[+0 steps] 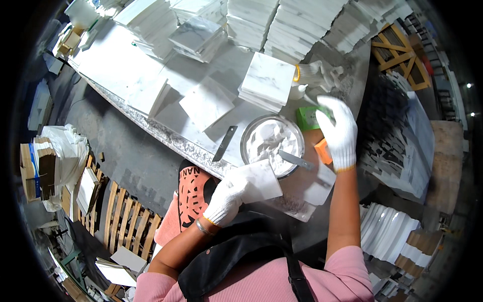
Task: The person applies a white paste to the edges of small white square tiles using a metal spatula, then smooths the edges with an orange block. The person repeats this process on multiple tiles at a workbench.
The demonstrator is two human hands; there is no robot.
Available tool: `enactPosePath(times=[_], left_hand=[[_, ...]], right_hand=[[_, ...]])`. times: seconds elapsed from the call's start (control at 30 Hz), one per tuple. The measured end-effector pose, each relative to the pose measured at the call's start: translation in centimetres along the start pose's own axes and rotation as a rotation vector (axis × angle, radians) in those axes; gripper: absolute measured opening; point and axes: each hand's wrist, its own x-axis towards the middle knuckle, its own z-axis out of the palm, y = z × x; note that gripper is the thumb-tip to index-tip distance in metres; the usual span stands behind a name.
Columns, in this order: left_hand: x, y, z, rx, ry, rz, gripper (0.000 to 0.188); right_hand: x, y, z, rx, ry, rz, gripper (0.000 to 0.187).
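Note:
My left hand (225, 197), in a white knit glove, grips a square white marble tile (259, 182) by its left edge, close to the table's near edge. My right hand (338, 132), gloved too, hovers over the right side of the table with thumb and fingers apart. Close to its fingers are a small white bottle (298, 91) and a green box (308, 118). An orange block (323, 151) sits beside its wrist. Between my hands stands a round metal bowl (243, 151) of white paste or powder, with a flat metal scraper (296, 159) across its right rim.
A dark flat blade (225, 144) lies left of the bowl. Beyond it are a loose tile (207, 103), a short tile stack (267, 78) and a crumpled glove (322, 74). Tall tile stacks (302, 25) line the back. Wooden pallets (128, 216) stand on the floor at left.

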Motion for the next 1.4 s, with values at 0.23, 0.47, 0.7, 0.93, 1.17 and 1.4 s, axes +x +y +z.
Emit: enactPosePath(times=[0.23, 0.47, 0.7, 0.93, 1.17, 1.4], left_hand=[[0.2, -0.5, 0.1, 0.013, 0.046, 0.024, 0.047], [0.2, -1.0, -0.3, -0.024, 0.071, 0.031, 0.041], [-0.1, -0.4, 0.3, 0.052, 0.021, 0.049, 0.046], [0.0, -0.4, 0.1, 0.083, 0.035, 0.033, 0.047], [0.0, -0.8, -0.3, 0.038, 0.044, 0.036, 0.045], [-0.1, -0.7, 0.1, 0.031, 0.036, 0.039, 0.044]], right_hand=[[-8.8, -6.4, -2.2, 0.029, -0.256, 0.267, 0.031], [-9.1, -6.7, -1.3, 0.355, -0.206, 0.374, 0.024], [-7.8, -5.0, 0.0, 0.440, -0.203, 0.478, 0.019], [-7.3, -5.8, -0.1, 0.678, -0.335, 0.722, 0.021], [-8.7, -6.9, -1.6, 0.825, -0.222, 0.812, 0.021], [-9.9, -7.9, -1.9, 0.787, -0.165, 0.716, 0.020]])
